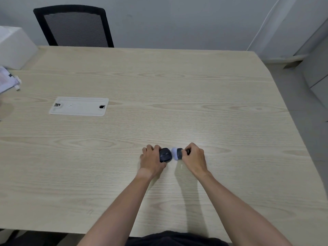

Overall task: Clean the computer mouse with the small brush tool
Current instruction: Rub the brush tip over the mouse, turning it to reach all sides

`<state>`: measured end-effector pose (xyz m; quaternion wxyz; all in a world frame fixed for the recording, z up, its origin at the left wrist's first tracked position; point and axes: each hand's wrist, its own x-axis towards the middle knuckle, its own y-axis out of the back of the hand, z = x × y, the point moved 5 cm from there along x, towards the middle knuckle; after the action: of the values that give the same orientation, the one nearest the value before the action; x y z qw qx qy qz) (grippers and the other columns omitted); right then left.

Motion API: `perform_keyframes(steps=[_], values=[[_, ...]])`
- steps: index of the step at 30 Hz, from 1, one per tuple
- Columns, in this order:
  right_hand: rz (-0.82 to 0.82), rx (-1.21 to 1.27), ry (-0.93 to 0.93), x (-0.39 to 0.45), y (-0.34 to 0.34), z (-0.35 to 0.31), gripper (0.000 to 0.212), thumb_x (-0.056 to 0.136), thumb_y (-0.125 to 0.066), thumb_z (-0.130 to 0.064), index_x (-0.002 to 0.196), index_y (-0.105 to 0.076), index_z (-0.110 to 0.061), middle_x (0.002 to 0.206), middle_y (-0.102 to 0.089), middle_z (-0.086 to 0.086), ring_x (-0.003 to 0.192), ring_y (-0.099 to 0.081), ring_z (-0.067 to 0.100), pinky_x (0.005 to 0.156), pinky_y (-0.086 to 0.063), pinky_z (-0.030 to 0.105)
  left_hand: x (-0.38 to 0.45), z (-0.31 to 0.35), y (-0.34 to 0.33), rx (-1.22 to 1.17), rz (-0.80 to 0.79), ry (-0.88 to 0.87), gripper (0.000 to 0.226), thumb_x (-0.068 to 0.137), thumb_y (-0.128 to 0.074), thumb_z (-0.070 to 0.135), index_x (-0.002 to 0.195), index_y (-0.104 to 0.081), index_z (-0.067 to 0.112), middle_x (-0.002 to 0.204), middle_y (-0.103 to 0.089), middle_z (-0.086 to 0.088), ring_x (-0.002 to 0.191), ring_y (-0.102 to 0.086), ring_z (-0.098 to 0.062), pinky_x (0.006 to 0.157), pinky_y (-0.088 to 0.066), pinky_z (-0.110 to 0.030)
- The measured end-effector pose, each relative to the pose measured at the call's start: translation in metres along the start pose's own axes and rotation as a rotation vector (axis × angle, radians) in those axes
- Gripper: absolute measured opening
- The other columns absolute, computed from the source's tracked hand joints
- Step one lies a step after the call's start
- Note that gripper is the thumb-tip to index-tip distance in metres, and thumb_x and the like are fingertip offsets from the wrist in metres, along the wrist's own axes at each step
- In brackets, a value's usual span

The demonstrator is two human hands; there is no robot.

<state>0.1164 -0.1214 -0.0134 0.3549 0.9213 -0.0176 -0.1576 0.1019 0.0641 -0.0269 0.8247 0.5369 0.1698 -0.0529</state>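
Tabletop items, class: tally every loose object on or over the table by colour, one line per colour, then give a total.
Dark grey or black: 1, the computer mouse
White and dark: 1, the brush tool
White: 1, the box
Pale lilac: 1, the crumpled bag
Total: 4

You are looking at a table (159, 103) showing pale beige with a fine wood-grain pattern — long streaks and oval knots. The mouse (165, 155) is showing dark grey, nearly black, and the brush tool (177, 154) is showing a white tuft against a dark grey collar. The cable hatch (79, 106) is reading off-white, the box (15, 47) white — and the chair (74, 26) is showing black with a grey striped mesh.
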Motion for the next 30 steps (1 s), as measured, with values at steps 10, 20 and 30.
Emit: perform_keyframes(steps=[10,20,30], values=[[0.004,0.001,0.053,0.000,-0.002,-0.011,0.008,0.088,-0.061,-0.016,0.083,-0.060,-0.010,0.076,-0.062,-0.001,0.068,-0.058,0.015,0.059,-0.047,0.029,0.006,0.000,0.002,0.005,0.013,-0.052,0.053,0.070,-0.073,0.036,0.117,-0.055,0.018,0.111,-0.056,-0.003,0.103,-0.048,-0.024,0.086,-0.042,-0.033],[0.027,-0.023,0.072,0.005,0.003,-0.013,0.009,0.089,-0.061,-0.015,0.084,-0.060,-0.008,0.077,-0.063,0.002,0.070,-0.060,0.018,0.060,-0.051,0.033,0.003,-0.004,0.005,-0.047,0.033,-0.039,0.053,0.063,-0.076,0.031,0.109,-0.054,0.016,0.106,-0.060,0.000,0.099,-0.051,-0.022,0.082,-0.039,-0.031],[-0.035,0.012,0.060,0.002,-0.004,-0.014,0.008,0.089,-0.061,-0.014,0.085,-0.066,-0.009,0.081,-0.066,-0.001,0.075,-0.062,0.014,0.061,-0.048,0.021,-0.001,-0.005,0.007,0.014,0.011,-0.079,0.055,0.064,-0.076,0.026,0.115,-0.058,0.022,0.106,-0.063,0.004,0.101,-0.048,-0.020,0.079,-0.031,-0.027]])
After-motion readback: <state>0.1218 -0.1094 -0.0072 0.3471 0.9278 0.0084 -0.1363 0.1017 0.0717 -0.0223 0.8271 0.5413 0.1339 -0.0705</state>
